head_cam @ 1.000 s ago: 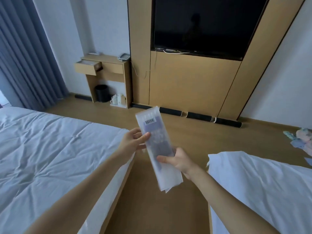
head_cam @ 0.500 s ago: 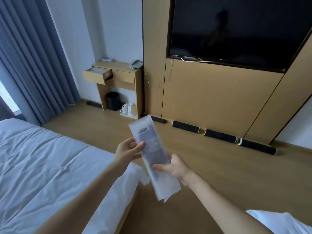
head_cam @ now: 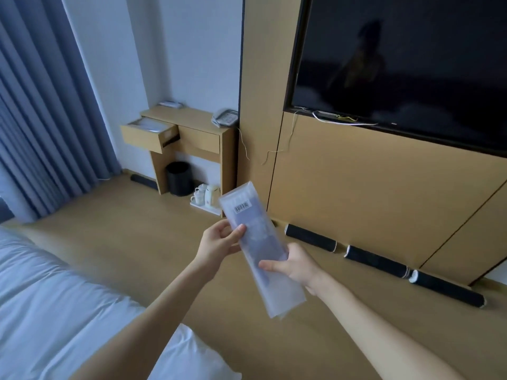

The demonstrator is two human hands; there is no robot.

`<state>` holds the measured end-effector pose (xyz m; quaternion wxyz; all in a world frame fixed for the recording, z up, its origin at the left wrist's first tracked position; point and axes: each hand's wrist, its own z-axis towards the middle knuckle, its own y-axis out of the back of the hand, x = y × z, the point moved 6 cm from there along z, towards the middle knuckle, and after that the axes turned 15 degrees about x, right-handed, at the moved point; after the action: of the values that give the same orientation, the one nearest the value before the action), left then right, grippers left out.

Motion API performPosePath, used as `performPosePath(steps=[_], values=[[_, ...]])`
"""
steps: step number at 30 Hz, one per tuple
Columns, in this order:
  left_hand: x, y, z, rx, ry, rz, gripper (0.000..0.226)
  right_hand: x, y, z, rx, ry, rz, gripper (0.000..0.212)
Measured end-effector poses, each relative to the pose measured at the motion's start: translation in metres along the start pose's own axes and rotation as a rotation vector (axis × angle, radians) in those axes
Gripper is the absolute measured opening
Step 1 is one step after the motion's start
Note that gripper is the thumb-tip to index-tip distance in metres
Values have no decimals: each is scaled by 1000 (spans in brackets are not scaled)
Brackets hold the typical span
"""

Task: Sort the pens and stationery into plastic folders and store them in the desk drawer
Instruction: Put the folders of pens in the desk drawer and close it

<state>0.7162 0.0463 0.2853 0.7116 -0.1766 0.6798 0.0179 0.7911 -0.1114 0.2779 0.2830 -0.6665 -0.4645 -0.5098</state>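
The left hand (head_cam: 219, 242) pinches the upper edge of a long clear plastic folder (head_cam: 260, 248) with thumb on top, and the right hand (head_cam: 295, 266) grips its lower part; the folder hangs in the air between them, tilted, with dark pens faintly visible inside. The bottom end appears loose and thin, so I think the pens could slide out if it opens. The open desk drawer (head_cam: 148, 134) is well apart, across the floor, so a weak pinch could fail while carrying.
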Motion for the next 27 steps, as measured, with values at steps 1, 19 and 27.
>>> performPosePath(steps=[1, 19, 27], values=[[1, 8, 18, -9, -5, 6, 25, 2, 10, 20, 15, 5, -5, 33], [-65, 255, 251, -556, -57, 59, 22, 131, 58, 436, 522, 111, -183, 65], [-71, 417, 322, -651, -68, 48, 25, 174, 7, 611, 578, 100, -192, 38]])
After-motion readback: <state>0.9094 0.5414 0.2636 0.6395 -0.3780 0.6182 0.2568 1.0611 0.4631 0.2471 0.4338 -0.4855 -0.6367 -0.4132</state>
